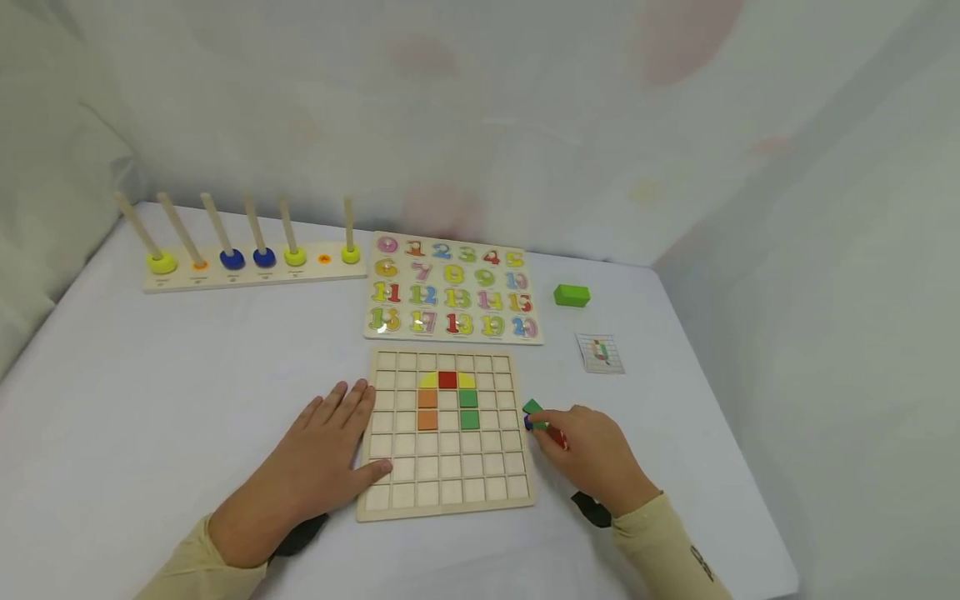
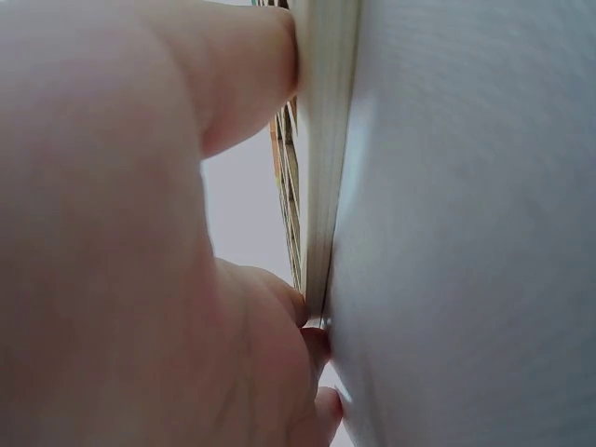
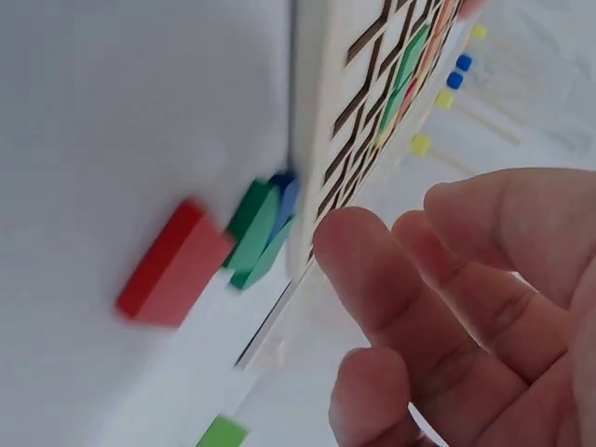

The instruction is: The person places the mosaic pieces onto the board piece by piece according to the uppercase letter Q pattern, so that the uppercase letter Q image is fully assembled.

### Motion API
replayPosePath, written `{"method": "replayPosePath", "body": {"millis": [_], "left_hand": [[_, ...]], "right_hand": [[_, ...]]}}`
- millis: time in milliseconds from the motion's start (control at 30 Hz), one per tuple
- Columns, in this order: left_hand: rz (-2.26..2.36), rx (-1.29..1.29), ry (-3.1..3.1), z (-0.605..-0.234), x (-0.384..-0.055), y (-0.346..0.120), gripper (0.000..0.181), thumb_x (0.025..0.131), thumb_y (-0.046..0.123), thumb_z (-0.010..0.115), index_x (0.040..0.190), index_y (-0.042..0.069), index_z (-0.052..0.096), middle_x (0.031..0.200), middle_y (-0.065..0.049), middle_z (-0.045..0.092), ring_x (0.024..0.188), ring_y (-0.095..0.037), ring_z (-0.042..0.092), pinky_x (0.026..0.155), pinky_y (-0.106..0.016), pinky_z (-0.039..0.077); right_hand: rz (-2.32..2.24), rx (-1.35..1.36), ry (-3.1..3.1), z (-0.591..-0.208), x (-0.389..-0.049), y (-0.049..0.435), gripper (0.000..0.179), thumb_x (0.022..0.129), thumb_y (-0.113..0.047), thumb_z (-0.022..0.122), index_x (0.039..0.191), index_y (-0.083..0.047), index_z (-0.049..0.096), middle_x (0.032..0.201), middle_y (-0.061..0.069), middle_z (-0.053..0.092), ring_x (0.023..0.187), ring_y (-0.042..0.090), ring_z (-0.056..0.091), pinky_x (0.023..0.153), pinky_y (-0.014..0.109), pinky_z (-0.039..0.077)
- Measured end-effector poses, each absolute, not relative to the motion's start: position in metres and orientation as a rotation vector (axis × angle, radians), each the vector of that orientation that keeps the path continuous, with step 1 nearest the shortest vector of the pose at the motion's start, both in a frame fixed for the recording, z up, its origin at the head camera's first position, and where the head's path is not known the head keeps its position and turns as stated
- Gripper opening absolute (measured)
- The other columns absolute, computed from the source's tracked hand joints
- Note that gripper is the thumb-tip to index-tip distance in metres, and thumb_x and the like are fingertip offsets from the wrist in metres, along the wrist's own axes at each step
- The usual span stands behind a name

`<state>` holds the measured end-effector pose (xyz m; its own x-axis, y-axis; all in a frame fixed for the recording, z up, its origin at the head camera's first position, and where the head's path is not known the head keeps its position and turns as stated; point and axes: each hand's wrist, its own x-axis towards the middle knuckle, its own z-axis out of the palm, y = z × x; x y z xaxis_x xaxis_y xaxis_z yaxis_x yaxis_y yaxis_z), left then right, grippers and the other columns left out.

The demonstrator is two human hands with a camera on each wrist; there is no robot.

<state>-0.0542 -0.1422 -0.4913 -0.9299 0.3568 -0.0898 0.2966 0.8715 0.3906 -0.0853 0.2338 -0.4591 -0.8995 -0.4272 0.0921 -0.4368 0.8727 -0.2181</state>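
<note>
A wooden grid board point(image 1: 448, 500) lies on the white table, with an arch of coloured tiles set in its cells: a red tile point(image 1: 447, 380) between two yellow corner pieces, orange on the left side, green on the right. My left hand point(image 1: 322, 450) rests along the board's left edge, thumb on the rim, fingers spread straight. Right of the board, my right hand point(image 1: 592, 450) hovers at a small group of loose pieces. Those are green tiles point(image 3: 253, 228), a blue piece point(image 3: 284, 196) and a red block point(image 3: 177, 265). In the right wrist view nothing shows between thumb and fingers.
Behind the board lies a number puzzle point(image 1: 453, 287). A peg abacus point(image 1: 255, 279) with yellow and blue beads stands at the back left. To the right are a green block point(image 1: 572, 296) and a small pattern card point(image 1: 600, 353). A white cloth wall rises behind the table.
</note>
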Motion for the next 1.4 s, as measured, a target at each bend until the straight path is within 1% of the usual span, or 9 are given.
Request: {"method": "replayPosePath", "body": {"millis": [233, 333, 467, 533, 600, 1000, 1200, 1300, 1400], "left_hand": [[0.579, 0.507, 2.875, -0.488, -0.052, -0.142, 0.103, 0.097, 0.059, 0.071, 0.164, -0.008, 0.031, 0.171, -0.027, 0.027, 0.157, -0.049, 0.021, 0.123, -0.068, 0.02], [0.576, 0.51, 2.875, -0.488, -0.052, -0.141, 0.102, 0.098, 0.06, 0.071, 0.164, -0.008, 0.031, 0.171, -0.026, 0.027, 0.157, -0.049, 0.022, 0.123, -0.068, 0.02], [0.57, 0.513, 2.875, -0.487, -0.052, -0.141, 0.102, 0.098, 0.06, 0.07, 0.164, -0.007, 0.031, 0.171, -0.026, 0.027, 0.157, -0.049, 0.022, 0.123, -0.068, 0.02], [0.573, 0.515, 2.873, -0.487, -0.052, -0.141, 0.102, 0.098, 0.06, 0.07, 0.164, -0.008, 0.031, 0.171, -0.027, 0.028, 0.157, -0.049, 0.022, 0.123, -0.068, 0.021], [0.575, 0.517, 2.873, -0.487, -0.052, -0.142, 0.102, 0.098, 0.059, 0.071, 0.164, -0.008, 0.031, 0.17, -0.027, 0.028, 0.157, -0.049, 0.022, 0.123, -0.068, 0.021], [0.572, 0.512, 2.868, -0.486, -0.052, -0.142, 0.103, 0.098, 0.06, 0.07, 0.164, -0.007, 0.03, 0.171, -0.026, 0.026, 0.158, -0.048, 0.021, 0.124, -0.068, 0.02], [0.616, 0.505, 2.856, -0.484, -0.052, -0.142, 0.103, 0.097, 0.057, 0.073, 0.164, -0.008, 0.03, 0.172, -0.026, 0.025, 0.158, -0.048, 0.02, 0.124, -0.067, 0.018], [0.611, 0.497, 2.851, -0.483, -0.051, -0.142, 0.103, 0.097, 0.058, 0.072, 0.164, -0.008, 0.029, 0.172, -0.026, 0.025, 0.158, -0.048, 0.019, 0.124, -0.067, 0.018], [0.58, 0.5, 2.852, -0.483, -0.052, -0.14, 0.103, 0.098, 0.059, 0.071, 0.164, -0.007, 0.029, 0.172, -0.026, 0.025, 0.158, -0.049, 0.02, 0.124, -0.067, 0.018]], "right_hand": [[0.317, 0.535, -3.021, -0.457, -0.086, 0.251, 0.018, 0.093, -0.013, 0.08, 0.111, -0.017, 0.083, 0.083, -0.013, 0.07, 0.066, 0.008, 0.049, 0.053, 0.024, 0.044], [0.294, 0.459, -3.059, -0.454, -0.086, 0.257, 0.019, 0.091, -0.014, 0.08, 0.11, -0.017, 0.083, 0.089, -0.008, 0.073, 0.071, 0.013, 0.057, 0.054, 0.026, 0.048], [0.262, 0.534, -3.11, -0.455, -0.085, 0.259, 0.022, 0.089, -0.014, 0.085, 0.11, -0.016, 0.083, 0.101, -0.004, 0.076, 0.089, 0.02, 0.07, 0.069, 0.034, 0.059], [0.242, 0.608, -3.134, -0.458, -0.086, 0.259, 0.025, 0.087, -0.014, 0.087, 0.111, -0.018, 0.083, 0.106, -0.005, 0.076, 0.097, 0.02, 0.072, 0.079, 0.038, 0.061], [0.23, 0.673, -3.147, -0.461, -0.086, 0.259, 0.028, 0.085, -0.012, 0.089, 0.111, -0.019, 0.082, 0.109, -0.007, 0.076, 0.1, 0.019, 0.071, 0.085, 0.039, 0.061], [0.222, 0.632, -3.199, -0.463, -0.09, 0.254, 0.03, 0.084, -0.012, 0.09, 0.113, -0.014, 0.08, 0.104, -0.007, 0.076, 0.096, 0.016, 0.07, 0.086, 0.039, 0.061], [0.184, 0.571, -3.187, -0.45, -0.085, 0.249, 0.022, 0.082, -0.014, 0.09, 0.099, -0.018, 0.076, 0.088, -0.011, 0.07, 0.08, 0.011, 0.063, 0.071, 0.033, 0.057], [0.209, 0.629, -3.131, -0.444, -0.083, 0.241, 0.021, 0.082, -0.017, 0.091, 0.097, -0.019, 0.077, 0.09, -0.012, 0.072, 0.083, 0.01, 0.065, 0.073, 0.032, 0.058], [0.279, 0.792, -3.025, -0.441, -0.081, 0.228, 0.021, 0.082, -0.018, 0.092, 0.098, -0.018, 0.079, 0.094, -0.01, 0.075, 0.088, 0.011, 0.069, 0.076, 0.033, 0.059]]}}
